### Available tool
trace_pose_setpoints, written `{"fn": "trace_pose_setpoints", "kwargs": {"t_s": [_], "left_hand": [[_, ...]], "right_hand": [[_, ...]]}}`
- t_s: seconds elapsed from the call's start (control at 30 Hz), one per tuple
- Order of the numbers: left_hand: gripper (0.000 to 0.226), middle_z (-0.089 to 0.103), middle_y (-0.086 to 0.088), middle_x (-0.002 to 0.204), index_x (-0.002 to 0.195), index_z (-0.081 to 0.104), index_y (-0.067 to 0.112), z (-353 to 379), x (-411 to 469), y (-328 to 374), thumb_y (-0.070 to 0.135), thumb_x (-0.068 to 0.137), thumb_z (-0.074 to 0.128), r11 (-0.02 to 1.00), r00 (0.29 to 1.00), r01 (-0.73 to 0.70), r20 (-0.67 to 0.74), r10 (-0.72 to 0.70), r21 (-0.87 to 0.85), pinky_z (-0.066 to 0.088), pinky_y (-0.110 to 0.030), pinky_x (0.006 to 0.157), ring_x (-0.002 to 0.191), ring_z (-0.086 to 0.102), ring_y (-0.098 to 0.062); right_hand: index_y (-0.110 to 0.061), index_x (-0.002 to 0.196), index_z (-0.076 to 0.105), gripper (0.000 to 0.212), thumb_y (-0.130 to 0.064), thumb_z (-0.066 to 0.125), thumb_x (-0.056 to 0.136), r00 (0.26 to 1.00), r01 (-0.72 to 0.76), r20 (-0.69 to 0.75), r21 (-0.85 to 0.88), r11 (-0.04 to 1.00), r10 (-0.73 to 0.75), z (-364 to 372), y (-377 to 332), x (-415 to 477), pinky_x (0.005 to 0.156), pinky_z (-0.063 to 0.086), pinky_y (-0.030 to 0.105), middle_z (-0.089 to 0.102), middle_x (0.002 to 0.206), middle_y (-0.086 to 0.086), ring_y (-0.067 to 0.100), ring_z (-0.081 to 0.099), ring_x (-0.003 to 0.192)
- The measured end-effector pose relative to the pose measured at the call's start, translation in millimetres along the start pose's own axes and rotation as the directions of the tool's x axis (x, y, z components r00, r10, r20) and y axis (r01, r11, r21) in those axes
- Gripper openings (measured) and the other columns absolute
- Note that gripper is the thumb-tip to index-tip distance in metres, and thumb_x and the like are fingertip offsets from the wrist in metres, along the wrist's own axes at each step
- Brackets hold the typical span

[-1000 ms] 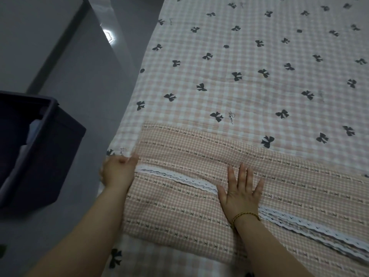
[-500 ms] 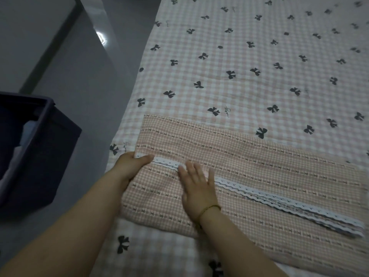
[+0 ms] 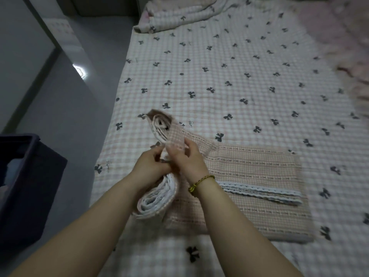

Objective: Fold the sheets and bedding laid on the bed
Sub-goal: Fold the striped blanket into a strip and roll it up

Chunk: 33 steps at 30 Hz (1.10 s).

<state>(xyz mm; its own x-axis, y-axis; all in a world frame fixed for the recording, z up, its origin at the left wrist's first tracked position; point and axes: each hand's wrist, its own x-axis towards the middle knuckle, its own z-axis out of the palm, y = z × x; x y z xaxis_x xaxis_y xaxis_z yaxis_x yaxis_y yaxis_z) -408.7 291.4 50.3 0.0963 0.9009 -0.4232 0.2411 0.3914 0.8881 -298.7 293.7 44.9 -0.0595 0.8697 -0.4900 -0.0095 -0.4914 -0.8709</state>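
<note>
A peach checked sheet with white lace trim (image 3: 255, 172) lies folded on the bed near its left edge. Its left end is lifted off the bed and stands upright, showing the layered edges. My left hand (image 3: 148, 166) grips that raised end from the left. My right hand (image 3: 188, 156), with a gold bracelet at the wrist, pinches the same raised end from the right. The two hands touch each other. Under it is the bed cover, a white and pink check with dark bows (image 3: 229, 76).
A dark blue bin (image 3: 30, 176) stands on the grey floor left of the bed. A crumpled bow-print blanket (image 3: 179, 15) lies at the far end of the bed. Pink fluffy bedding (image 3: 351, 56) fills the far right.
Both hands were pressing flat on the folded sheet. They have come together at its left end and lifted it up off the bed. The camera view has pulled back.
</note>
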Motion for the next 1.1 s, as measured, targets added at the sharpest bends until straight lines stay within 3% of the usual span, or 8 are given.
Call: {"fn": "trace_pose_setpoints", "kwargs": {"t_s": [0.23,0.4,0.47,0.53,0.7,0.83,0.9,1.1], "left_hand": [[0.046,0.067,0.011,0.082,0.115,0.057,0.010,100.1,-8.9,20.5,-0.021,0.086,0.038,1.000,0.934,-0.007,0.357,0.006,0.002,0.049,-0.007,0.071,0.072,0.063,0.006],[0.036,0.063,-0.013,0.110,0.119,0.058,-0.004,169.2,-4.8,9.5,-0.011,0.090,0.038,0.972,0.970,-0.175,0.196,0.143,0.157,0.041,-0.012,0.081,0.094,0.060,-0.004],[0.050,0.041,-0.012,0.142,0.133,0.049,0.009,186.5,7.4,-2.7,0.033,0.092,0.035,0.767,0.909,-0.414,0.171,0.381,0.491,0.019,-0.020,0.106,0.126,0.043,-0.013],[0.088,0.004,-0.004,0.157,0.148,0.019,0.025,195.6,20.8,-19.0,0.064,0.070,0.006,0.491,0.904,-0.418,0.297,0.307,0.765,-0.005,-0.035,0.113,0.144,0.006,-0.020],[0.103,-0.023,0.001,0.154,0.147,-0.011,0.034,231.3,45.6,-52.3,0.070,0.051,-0.017,0.308,0.964,-0.262,0.236,0.118,0.915,-0.013,-0.052,0.111,0.142,-0.020,-0.022],[0.107,-0.024,0.005,0.150,0.139,-0.017,0.033,249.3,56.3,-78.1,0.081,0.045,-0.033,0.301,0.970,-0.213,0.163,0.182,0.930,-0.036,-0.046,0.095,0.143,-0.015,-0.024],[0.099,0.000,-0.004,0.155,0.141,0.002,0.030,253.8,58.6,-84.7,0.076,0.061,-0.033,0.256,0.957,-0.255,0.205,0.205,0.933,-0.039,-0.040,0.094,0.144,0.005,-0.027],[0.099,-0.024,0.005,0.144,0.136,-0.013,0.036,265.1,68.7,-90.1,0.072,0.049,-0.044,0.225,0.965,-0.203,0.156,0.212,0.953,-0.046,-0.041,0.083,0.145,-0.007,-0.026]], "right_hand": [[-0.010,0.116,0.046,0.041,-0.005,0.066,0.082,0.977,-0.035,-0.215,-0.084,0.996,0.016,-121.0,0.8,-28.9,0.065,0.047,0.022,0.057,0.101,0.007,0.017,0.055,0.083],[-0.006,0.123,0.048,0.037,-0.008,0.059,0.088,0.922,-0.141,-0.377,-0.106,0.984,0.092,-204.6,23.2,-43.4,0.079,0.043,0.030,0.055,0.116,0.010,0.019,0.049,0.090],[-0.007,0.128,0.046,0.038,-0.008,0.055,0.091,0.899,-0.153,-0.420,-0.034,0.988,0.125,-237.0,34.3,-45.7,0.081,0.039,0.027,0.055,0.118,0.007,0.016,0.046,0.092],[-0.007,0.128,0.048,0.037,-0.007,0.054,0.091,0.876,-0.167,-0.465,-0.036,0.985,0.132,-262.7,46.6,-43.8,0.081,0.039,0.027,0.056,0.124,0.009,0.018,0.048,0.093],[-0.016,0.148,0.015,0.063,-0.011,0.048,0.095,0.838,-0.236,-0.534,-0.171,0.956,0.112,-286.8,79.4,-25.3,0.105,0.032,0.032,0.023,0.152,0.007,0.023,0.033,0.134],[-0.029,0.146,-0.016,0.079,-0.048,0.040,0.093,0.916,-0.340,-0.399,-0.738,0.583,0.030,-271.5,108.6,-22.1,0.114,0.000,0.049,-0.028,0.152,0.000,0.025,-0.017,0.142],[-0.032,0.143,-0.024,0.078,-0.059,0.028,0.092,0.929,-0.370,-0.336,-0.827,0.423,0.155,-270.8,128.8,-16.9,0.112,-0.004,0.055,-0.037,0.148,0.001,0.027,-0.026,0.140],[-0.035,0.141,-0.025,0.078,-0.063,0.027,0.090,0.931,-0.361,-0.289,-0.815,0.453,0.222,-288.5,150.8,6.7,0.114,-0.001,0.051,-0.036,0.148,0.001,0.025,-0.022,0.141]]}}
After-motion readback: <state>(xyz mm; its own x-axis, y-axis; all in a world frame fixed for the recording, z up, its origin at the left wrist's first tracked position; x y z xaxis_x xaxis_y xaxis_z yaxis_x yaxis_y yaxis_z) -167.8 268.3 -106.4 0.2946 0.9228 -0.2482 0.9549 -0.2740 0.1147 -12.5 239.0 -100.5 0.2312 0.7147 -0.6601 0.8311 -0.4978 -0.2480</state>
